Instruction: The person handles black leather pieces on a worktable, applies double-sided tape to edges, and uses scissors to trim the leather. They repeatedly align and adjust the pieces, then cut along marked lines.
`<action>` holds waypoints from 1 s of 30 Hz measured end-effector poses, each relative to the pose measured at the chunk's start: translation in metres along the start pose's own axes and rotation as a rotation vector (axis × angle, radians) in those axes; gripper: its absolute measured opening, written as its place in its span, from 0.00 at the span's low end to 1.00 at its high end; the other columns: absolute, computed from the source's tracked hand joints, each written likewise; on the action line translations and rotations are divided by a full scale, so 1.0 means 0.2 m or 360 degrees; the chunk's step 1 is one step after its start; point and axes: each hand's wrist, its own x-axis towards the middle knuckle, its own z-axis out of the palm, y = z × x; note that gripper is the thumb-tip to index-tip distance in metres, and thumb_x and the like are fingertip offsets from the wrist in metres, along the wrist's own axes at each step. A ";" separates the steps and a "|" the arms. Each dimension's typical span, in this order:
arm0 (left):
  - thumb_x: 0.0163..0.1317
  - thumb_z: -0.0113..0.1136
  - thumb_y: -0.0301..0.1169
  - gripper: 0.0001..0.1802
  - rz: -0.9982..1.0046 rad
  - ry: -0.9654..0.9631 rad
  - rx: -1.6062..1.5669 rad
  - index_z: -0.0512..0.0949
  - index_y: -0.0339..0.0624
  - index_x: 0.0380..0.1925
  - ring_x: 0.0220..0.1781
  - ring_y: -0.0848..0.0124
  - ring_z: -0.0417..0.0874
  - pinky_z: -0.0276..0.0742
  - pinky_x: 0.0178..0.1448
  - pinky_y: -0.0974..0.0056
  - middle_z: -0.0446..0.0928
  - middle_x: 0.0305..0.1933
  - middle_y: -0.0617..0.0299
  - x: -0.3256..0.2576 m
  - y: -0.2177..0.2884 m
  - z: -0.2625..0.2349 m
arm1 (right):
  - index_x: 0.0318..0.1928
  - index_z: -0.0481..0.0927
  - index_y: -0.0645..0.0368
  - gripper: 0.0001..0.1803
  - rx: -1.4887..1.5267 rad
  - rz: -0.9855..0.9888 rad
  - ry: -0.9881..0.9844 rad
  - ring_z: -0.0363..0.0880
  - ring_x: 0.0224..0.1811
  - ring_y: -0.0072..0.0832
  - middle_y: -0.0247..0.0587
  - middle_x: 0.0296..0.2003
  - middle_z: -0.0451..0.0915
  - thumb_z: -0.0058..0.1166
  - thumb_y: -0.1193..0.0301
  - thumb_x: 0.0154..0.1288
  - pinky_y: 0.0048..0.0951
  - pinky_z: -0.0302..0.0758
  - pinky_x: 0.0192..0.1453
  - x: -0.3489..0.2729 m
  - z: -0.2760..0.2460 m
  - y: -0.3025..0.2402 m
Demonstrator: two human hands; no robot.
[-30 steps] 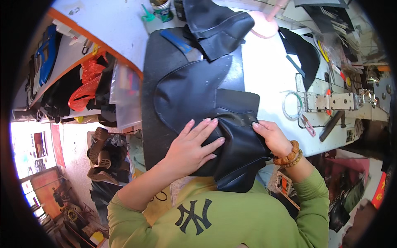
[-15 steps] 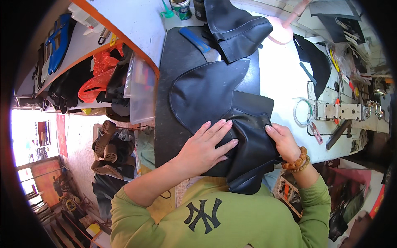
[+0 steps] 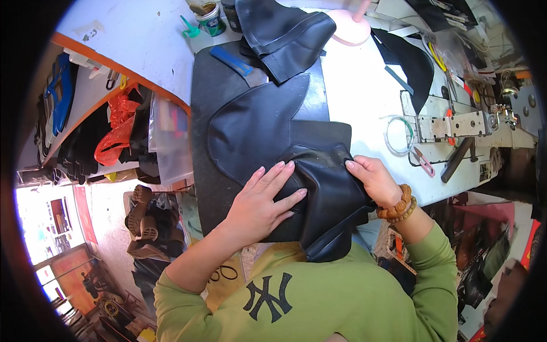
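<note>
My left hand lies with its fingers spread on the folded black leather piece, pressing its left side. At the leather's upper right corner my right hand is closed, the thumb on top and the other fingers mostly hidden beneath. A beaded bracelet is on that wrist. The leather's lower end hangs over the table edge against my green top. Just beyond it lies a flat, curved black leather panel with a stitched rim, partly under my left hand's fingertips.
Beneath is a dark work mat. Farther off are a blue-handled blade, a black leather boot upper, an open tin and a pink round-based stand. A sewing machine, snips and a hammer lie right.
The whole view has shifted, so the table and mat sit farther left in it. Both hands keep nearly the same places on the leather.
</note>
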 end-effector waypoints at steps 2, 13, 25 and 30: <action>0.52 0.68 0.36 0.28 0.0015 -0.0005 0.0020 0.77 0.58 0.56 0.73 0.58 0.63 0.62 0.71 0.49 0.61 0.72 0.52 0.00 0.00 -0.01 | 0.29 0.73 0.64 0.17 -0.0159 -0.0027 0.0024 0.61 0.28 0.13 0.23 0.23 0.67 0.49 0.64 0.74 0.21 0.65 0.32 0.00 -0.01 -0.01; 0.60 0.51 0.31 0.23 0.0563 -0.0072 0.0462 0.76 0.44 0.56 0.66 0.45 0.69 0.70 0.65 0.54 0.66 0.64 0.34 0.04 -0.08 -0.07 | 0.31 0.76 0.65 0.16 -0.0041 -0.0024 -0.0033 0.64 0.28 0.13 0.23 0.24 0.71 0.50 0.65 0.73 0.21 0.68 0.34 0.03 -0.03 -0.02; 0.53 0.55 0.28 0.22 0.0400 0.0317 0.0577 0.77 0.39 0.51 0.58 0.53 0.78 0.79 0.57 0.60 0.75 0.57 0.43 0.07 -0.03 0.00 | 0.33 0.79 0.66 0.16 -0.0077 0.0008 -0.0106 0.67 0.29 0.12 0.24 0.25 0.74 0.51 0.65 0.73 0.20 0.69 0.34 0.06 -0.05 -0.03; 0.53 0.55 0.27 0.17 0.0127 0.0598 0.0463 0.81 0.39 0.44 0.52 0.59 0.83 0.81 0.53 0.61 0.80 0.52 0.51 0.09 0.01 0.10 | 0.33 0.79 0.67 0.16 0.0070 0.0012 -0.0065 0.67 0.28 0.13 0.24 0.25 0.75 0.51 0.65 0.72 0.20 0.69 0.34 0.04 -0.04 -0.02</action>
